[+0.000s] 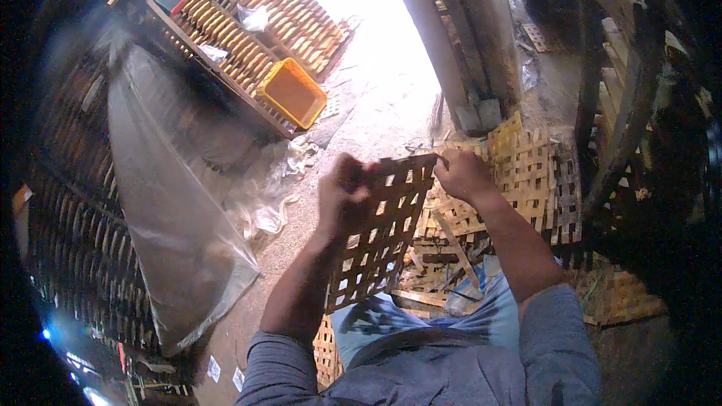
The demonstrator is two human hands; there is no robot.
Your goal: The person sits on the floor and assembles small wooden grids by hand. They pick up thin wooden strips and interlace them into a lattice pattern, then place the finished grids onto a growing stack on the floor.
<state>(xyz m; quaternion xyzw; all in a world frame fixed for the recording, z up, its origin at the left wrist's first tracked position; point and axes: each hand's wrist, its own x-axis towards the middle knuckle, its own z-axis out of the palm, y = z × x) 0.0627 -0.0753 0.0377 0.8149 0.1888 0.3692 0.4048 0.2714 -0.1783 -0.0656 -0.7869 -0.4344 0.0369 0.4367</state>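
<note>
Between my two hands, above my lap, hangs a woven slat panel (382, 237), an open lattice of flat strips with square holes. My left hand (344, 194) is closed at its upper left edge, the fingers partly in shadow and somewhat blurred. At the upper right corner, my right hand (464, 175) pinches the rim between thumb and fingers. The panel is tilted, its lower end reaching down beside my left forearm. Behind my right hand and forearm lie more woven panels (520, 173), lighter in colour and overlapping.
Loose strips (451, 244) are heaped before my lap. At the far left, an orange plastic crate (297, 94) stands against racks of rounded slats (274, 0). A translucent plastic sheet (177, 203) drapes another rack. Wooden posts (474, 37) rise at the back right.
</note>
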